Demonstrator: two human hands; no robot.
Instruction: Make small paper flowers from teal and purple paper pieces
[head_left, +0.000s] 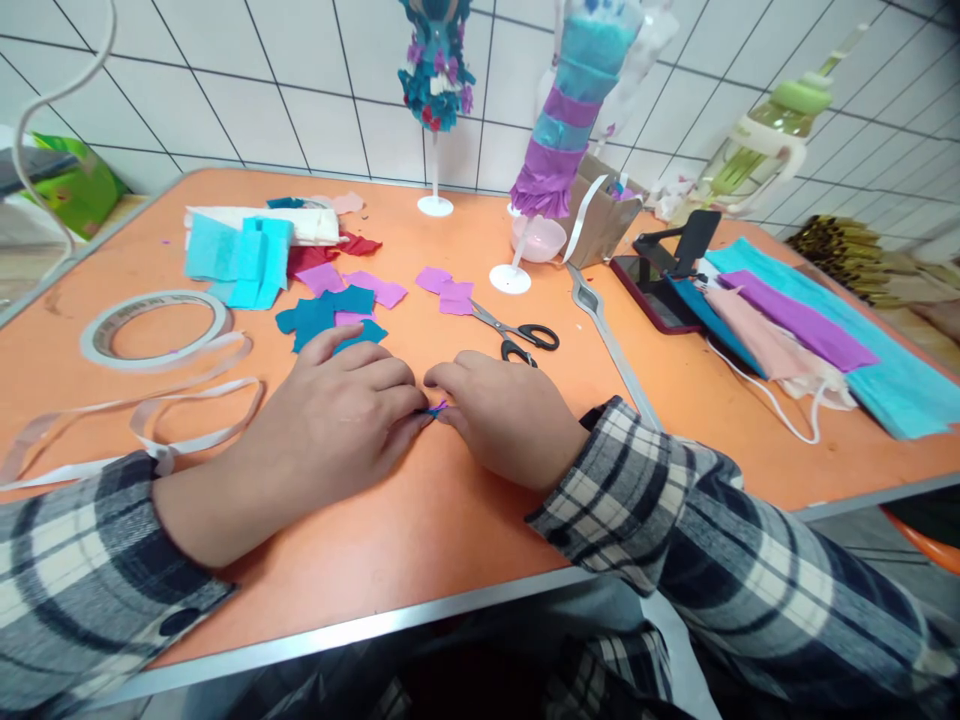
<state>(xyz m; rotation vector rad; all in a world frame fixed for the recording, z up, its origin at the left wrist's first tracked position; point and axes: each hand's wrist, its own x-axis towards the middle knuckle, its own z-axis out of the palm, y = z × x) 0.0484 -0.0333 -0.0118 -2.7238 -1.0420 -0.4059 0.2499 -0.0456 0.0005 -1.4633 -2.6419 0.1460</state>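
Between my two hands is a small twisted piece of purple and blue paper (437, 410), mostly hidden by the fingertips. My left hand (349, 410) pinches its left end, and my right hand (502, 415) pinches the right end, close above the orange table (360, 580). Just beyond my left hand lie teal paper pieces (319, 318) and purple paper pieces (386, 290). Black-handled scissors (510, 328) rest open beyond my right hand, their tips by more purple squares (455, 297).
A tape roll (157, 328) and loose white ribbon (195, 425) lie left. Two decorated stands (435, 205) (510, 278), a pink bowl (538, 240) and a cardboard box (604, 215) stand behind. At right are a phone (652, 295), coloured paper strips (795, 320) and a bottle (757, 150).
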